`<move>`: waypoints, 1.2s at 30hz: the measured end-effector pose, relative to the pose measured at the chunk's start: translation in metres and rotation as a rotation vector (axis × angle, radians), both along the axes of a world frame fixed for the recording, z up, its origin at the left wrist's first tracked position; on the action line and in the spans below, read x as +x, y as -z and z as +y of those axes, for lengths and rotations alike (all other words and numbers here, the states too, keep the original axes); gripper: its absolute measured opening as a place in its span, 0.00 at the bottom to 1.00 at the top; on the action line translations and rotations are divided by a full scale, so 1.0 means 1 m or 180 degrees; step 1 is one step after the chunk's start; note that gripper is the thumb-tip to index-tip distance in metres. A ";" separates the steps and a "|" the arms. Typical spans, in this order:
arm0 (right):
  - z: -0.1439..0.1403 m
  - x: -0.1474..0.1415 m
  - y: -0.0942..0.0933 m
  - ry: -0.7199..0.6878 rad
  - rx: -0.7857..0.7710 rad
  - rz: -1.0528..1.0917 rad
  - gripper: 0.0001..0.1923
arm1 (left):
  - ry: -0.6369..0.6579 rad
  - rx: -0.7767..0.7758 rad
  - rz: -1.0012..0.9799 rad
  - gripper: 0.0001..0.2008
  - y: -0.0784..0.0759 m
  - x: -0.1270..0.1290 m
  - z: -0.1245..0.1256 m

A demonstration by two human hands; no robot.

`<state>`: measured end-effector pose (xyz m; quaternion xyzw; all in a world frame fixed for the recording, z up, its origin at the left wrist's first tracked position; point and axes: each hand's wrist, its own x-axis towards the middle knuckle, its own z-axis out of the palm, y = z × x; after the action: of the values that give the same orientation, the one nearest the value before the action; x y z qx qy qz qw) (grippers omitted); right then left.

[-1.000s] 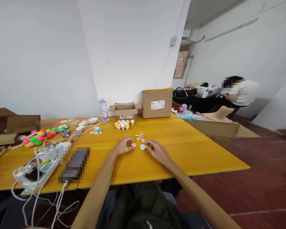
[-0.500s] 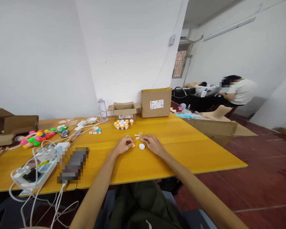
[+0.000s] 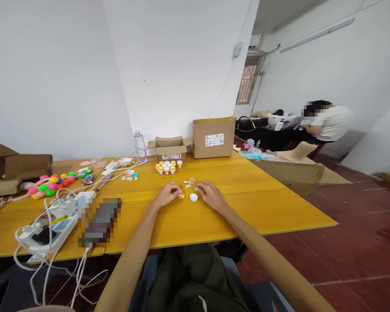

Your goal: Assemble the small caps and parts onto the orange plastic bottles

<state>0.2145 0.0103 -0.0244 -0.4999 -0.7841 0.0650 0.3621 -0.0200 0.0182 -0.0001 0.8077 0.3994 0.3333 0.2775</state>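
My left hand (image 3: 167, 194) rests low over the wooden table, its fingers pinched at a small round orange-and-white piece (image 3: 181, 196). To the right of that lies a white round cap (image 3: 193, 197), which neither hand touches. My right hand (image 3: 210, 193) is bent beyond the cap's right side. Its fingertips are drawn together around a tiny pale bit that is too small to name. Just past the fingertips are a small clear cup (image 3: 192, 182) and several little white parts (image 3: 187, 184).
Several orange-and-white capped containers (image 3: 166, 168) stand in a group before an open carton (image 3: 169, 149). A larger closed carton (image 3: 213, 138) is beside it. At left are a power strip (image 3: 60, 229), a phone (image 3: 100, 222) and colourful balls (image 3: 53, 186). Another person (image 3: 333, 123) sits far right.
My left fingers have shifted slightly, and more of the orange-and-white piece shows. My right fingertips have drawn back a little from the small white parts, leaving the clear cup more visible.
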 end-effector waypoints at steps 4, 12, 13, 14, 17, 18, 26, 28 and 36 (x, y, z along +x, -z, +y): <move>-0.001 -0.001 -0.001 -0.0061 0.0002 -0.0128 0.08 | 0.0055 -0.0023 -0.0048 0.07 0.001 0.000 0.001; 0.004 0.001 0.005 -0.0038 0.0112 -0.0025 0.08 | -0.0052 -0.0040 -0.0050 0.09 0.004 -0.001 0.005; 0.004 0.002 0.006 -0.0031 0.0114 0.0003 0.08 | -0.0092 -0.0028 -0.0063 0.09 0.004 -0.001 0.006; 0.005 0.002 0.007 -0.0026 0.0124 0.0039 0.09 | -0.0129 -0.0016 -0.0080 0.10 0.004 -0.001 0.007; 0.007 0.003 0.011 -0.0006 0.0214 0.0194 0.12 | -0.0168 0.0004 -0.0121 0.11 0.003 -0.002 0.007; 0.008 0.004 0.012 0.0007 0.0255 0.0255 0.12 | -0.0150 0.0007 -0.0120 0.10 0.003 -0.002 0.006; 0.019 0.002 0.018 -0.0073 0.0318 0.0489 0.15 | 0.0005 0.0109 0.0233 0.08 0.004 -0.001 0.001; 0.024 0.000 0.015 -0.0154 0.0231 0.0509 0.17 | 0.0026 0.0109 0.0208 0.06 0.004 -0.001 0.002; 0.035 -0.013 0.000 -0.0144 -0.0115 0.0484 0.11 | -0.0046 0.0119 0.0049 0.05 0.003 -0.001 0.003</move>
<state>0.2014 0.0449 -0.0245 -0.4821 -0.7641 0.1251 0.4100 -0.0215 0.0215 -0.0033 0.8124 0.4011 0.3365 0.2569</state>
